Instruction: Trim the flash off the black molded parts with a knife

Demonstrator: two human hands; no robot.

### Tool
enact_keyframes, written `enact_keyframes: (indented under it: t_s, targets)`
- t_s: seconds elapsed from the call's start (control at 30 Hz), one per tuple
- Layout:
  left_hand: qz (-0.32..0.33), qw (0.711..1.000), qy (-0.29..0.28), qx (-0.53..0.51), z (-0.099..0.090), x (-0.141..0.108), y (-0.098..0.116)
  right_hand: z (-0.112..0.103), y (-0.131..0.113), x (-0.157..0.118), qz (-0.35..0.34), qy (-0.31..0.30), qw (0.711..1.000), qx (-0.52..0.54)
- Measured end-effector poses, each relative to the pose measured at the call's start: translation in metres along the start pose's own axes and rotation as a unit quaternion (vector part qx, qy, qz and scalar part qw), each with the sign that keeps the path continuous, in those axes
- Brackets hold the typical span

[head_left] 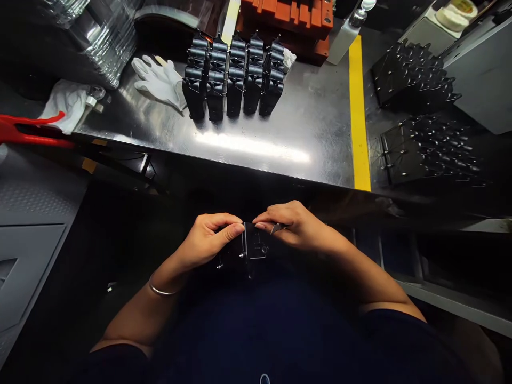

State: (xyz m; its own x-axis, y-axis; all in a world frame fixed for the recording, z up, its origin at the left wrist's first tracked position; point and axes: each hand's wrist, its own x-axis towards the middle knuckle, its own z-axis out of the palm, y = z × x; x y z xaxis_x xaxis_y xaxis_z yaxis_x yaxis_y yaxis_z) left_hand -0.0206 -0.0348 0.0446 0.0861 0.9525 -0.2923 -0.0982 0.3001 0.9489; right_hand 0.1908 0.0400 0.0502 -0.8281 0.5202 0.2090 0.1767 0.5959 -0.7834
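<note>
My left hand [212,238] pinches the upper left edge of a dark part [256,242] in front of my body, below the table's front edge. The part is hard to tell from the dark background; small shiny pins show on it. At its upper right edge, my right hand [290,224] has thumb and forefinger pressed together, and a small metal piece shows by its fingers. What exactly that hand grips is too small to make out. Several black ribbed parts [236,77] stand in a row on the metal table [320,117].
White gloves [158,80] lie left of the row, near stacked clear plastic trays [108,48]. Orange-brown blocks [288,21] stand behind. Yellow tape [360,117] crosses the table; more black parts [420,74] stand right of it. Red handles [32,130] jut in at far left.
</note>
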Motion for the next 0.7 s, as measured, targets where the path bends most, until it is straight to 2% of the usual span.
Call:
enact_keyframes:
  t_s: [0.1,0.17,0.23,0.3,0.4,0.57,0.7]
  targets:
    - [-0.011,1.000,-0.007,-0.008,0.000,-0.001,0.000,0.001,0.002,0.002,0.026,-0.004,1.000,-0.011]
    - [-0.020,1.000,-0.005,-0.015,0.000,-0.001,-0.001,0.003,0.003,0.003,0.062,0.024,0.998,-0.002]
    - [-0.020,1.000,0.013,-0.020,0.001,-0.001,-0.003,0.006,0.001,0.002,0.114,0.066,0.991,0.011]
    - [-0.008,0.998,0.055,-0.025,0.001,-0.001,-0.004,0.008,-0.002,0.000,0.141,0.085,0.986,0.033]
    - [0.017,0.995,0.100,-0.021,0.002,-0.002,-0.006,0.012,-0.008,-0.005,0.101,0.077,0.990,0.055]
    - [0.031,0.994,0.103,-0.015,0.003,-0.002,-0.006,0.019,-0.009,-0.007,0.038,0.108,0.993,0.032]
    - [0.037,0.994,0.107,-0.008,0.003,-0.002,-0.008,0.018,-0.010,-0.005,0.009,0.103,0.995,0.018]
